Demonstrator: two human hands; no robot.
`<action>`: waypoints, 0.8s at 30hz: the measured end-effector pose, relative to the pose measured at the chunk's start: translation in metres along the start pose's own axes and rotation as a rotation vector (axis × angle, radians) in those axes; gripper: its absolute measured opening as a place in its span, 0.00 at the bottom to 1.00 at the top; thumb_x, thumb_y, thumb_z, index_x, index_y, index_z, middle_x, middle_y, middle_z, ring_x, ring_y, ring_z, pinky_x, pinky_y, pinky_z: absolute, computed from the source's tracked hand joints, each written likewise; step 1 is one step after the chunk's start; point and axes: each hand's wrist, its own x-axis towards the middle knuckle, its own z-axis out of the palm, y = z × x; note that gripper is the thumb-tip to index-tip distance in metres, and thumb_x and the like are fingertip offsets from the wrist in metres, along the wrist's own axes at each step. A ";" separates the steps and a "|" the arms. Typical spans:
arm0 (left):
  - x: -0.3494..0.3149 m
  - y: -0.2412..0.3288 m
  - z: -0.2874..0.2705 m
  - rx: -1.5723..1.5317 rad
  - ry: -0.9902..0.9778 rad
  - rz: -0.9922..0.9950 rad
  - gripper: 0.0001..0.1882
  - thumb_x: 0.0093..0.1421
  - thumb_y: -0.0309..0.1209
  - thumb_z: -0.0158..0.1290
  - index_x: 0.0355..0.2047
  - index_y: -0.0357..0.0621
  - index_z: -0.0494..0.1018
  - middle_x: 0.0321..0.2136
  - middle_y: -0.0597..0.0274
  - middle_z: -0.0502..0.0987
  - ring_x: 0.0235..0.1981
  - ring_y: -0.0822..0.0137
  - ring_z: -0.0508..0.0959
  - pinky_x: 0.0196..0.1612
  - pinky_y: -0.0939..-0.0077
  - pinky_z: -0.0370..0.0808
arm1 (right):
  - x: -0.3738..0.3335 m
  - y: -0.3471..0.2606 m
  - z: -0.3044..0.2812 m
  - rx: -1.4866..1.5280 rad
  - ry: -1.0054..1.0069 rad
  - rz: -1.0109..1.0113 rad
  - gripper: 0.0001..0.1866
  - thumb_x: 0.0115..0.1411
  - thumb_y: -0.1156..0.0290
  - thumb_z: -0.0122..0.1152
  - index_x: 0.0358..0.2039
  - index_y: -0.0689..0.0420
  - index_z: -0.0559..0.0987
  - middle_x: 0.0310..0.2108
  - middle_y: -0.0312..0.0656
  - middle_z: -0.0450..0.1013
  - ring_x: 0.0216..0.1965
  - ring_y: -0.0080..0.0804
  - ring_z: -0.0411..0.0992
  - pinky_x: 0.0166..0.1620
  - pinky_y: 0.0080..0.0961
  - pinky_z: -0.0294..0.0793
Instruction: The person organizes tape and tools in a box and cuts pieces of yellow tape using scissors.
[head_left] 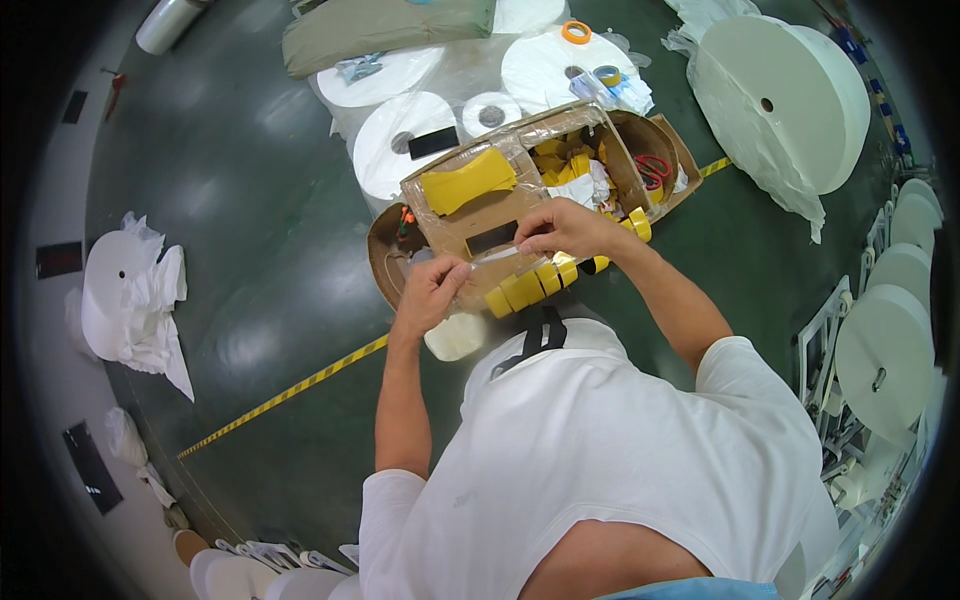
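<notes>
Over the near edge of a cardboard box top [440, 232], both my hands pinch a thin whitish strip [497, 254] stretched between them. My left hand [436, 284] has its fingertips closed at the strip's left end. At the other end my right hand [566, 228] closes thumb and forefinger, just beside a dark rectangle [490, 238] on the cardboard. A stack of yellow pieces [468, 182] lies farther back on the box top. Along the near edge sit several yellow rolls or folded bands [530, 288]. Whether the strip is paper or tape, I cannot tell.
An open compartment at the right holds yellow and white scraps [572, 165]. Red-handled scissors [652, 170] lie in the curved side bin. Large white rolls [400, 140] stand behind the box, with an orange tape roll [576, 32] on top. A big wrapped roll [780, 100] is at right.
</notes>
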 end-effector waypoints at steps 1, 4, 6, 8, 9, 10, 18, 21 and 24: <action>-0.002 -0.006 0.005 -0.021 0.024 -0.014 0.14 0.75 0.34 0.58 0.36 0.36 0.82 0.23 0.68 0.76 0.25 0.78 0.72 0.29 0.76 0.69 | -0.002 0.002 0.000 -0.046 0.000 0.017 0.10 0.67 0.69 0.74 0.40 0.65 0.88 0.27 0.37 0.80 0.27 0.22 0.74 0.33 0.24 0.75; -0.008 -0.018 0.026 -0.110 0.147 -0.096 0.15 0.77 0.35 0.56 0.37 0.37 0.83 0.24 0.69 0.77 0.25 0.78 0.72 0.30 0.77 0.69 | -0.011 0.010 0.001 -0.168 0.033 -0.016 0.10 0.68 0.67 0.74 0.39 0.62 0.88 0.28 0.36 0.79 0.28 0.21 0.74 0.34 0.25 0.75; -0.014 -0.029 0.038 -0.218 0.263 -0.135 0.16 0.78 0.37 0.55 0.39 0.37 0.83 0.25 0.70 0.78 0.25 0.79 0.71 0.29 0.79 0.68 | -0.018 0.024 -0.001 -0.193 0.029 -0.025 0.09 0.69 0.67 0.73 0.39 0.60 0.88 0.29 0.31 0.79 0.28 0.19 0.72 0.32 0.23 0.74; -0.020 -0.046 0.045 -0.364 0.410 -0.141 0.17 0.79 0.40 0.54 0.42 0.37 0.83 0.26 0.71 0.78 0.23 0.82 0.68 0.28 0.82 0.66 | -0.022 0.043 -0.004 -0.052 -0.051 0.005 0.10 0.69 0.66 0.73 0.39 0.60 0.88 0.30 0.33 0.80 0.30 0.20 0.74 0.35 0.23 0.75; -0.015 -0.038 0.052 -0.349 0.347 -0.160 0.17 0.79 0.40 0.55 0.43 0.38 0.83 0.27 0.71 0.78 0.24 0.82 0.69 0.28 0.83 0.66 | -0.025 0.052 -0.006 0.023 -0.079 0.030 0.10 0.69 0.65 0.72 0.39 0.60 0.88 0.31 0.34 0.81 0.32 0.20 0.75 0.36 0.24 0.75; -0.014 -0.018 0.062 -0.337 0.291 -0.185 0.16 0.79 0.40 0.56 0.44 0.38 0.83 0.27 0.71 0.79 0.24 0.82 0.69 0.28 0.83 0.66 | -0.024 0.051 -0.007 0.009 -0.108 0.065 0.10 0.69 0.65 0.72 0.40 0.60 0.88 0.31 0.33 0.81 0.32 0.19 0.75 0.36 0.23 0.75; 0.017 -0.005 0.045 -0.066 0.234 -0.220 0.15 0.73 0.37 0.61 0.40 0.35 0.86 0.28 0.68 0.84 0.29 0.81 0.77 0.32 0.80 0.73 | 0.015 0.064 0.003 0.161 0.007 0.116 0.12 0.72 0.64 0.67 0.42 0.60 0.86 0.33 0.34 0.81 0.33 0.19 0.76 0.37 0.21 0.77; 0.044 -0.005 0.052 0.345 0.397 -0.144 0.15 0.67 0.41 0.66 0.34 0.39 0.88 0.26 0.54 0.86 0.25 0.60 0.84 0.31 0.66 0.78 | 0.038 0.070 0.018 -0.008 0.219 0.123 0.14 0.70 0.63 0.68 0.38 0.63 0.85 0.29 0.42 0.83 0.31 0.29 0.82 0.36 0.30 0.80; 0.057 -0.030 0.061 0.682 0.476 -0.096 0.15 0.64 0.43 0.66 0.31 0.44 0.88 0.27 0.44 0.85 0.28 0.42 0.85 0.34 0.52 0.81 | 0.056 0.094 0.031 -0.503 0.431 0.000 0.15 0.66 0.64 0.70 0.34 0.65 0.85 0.28 0.57 0.82 0.33 0.54 0.83 0.40 0.46 0.81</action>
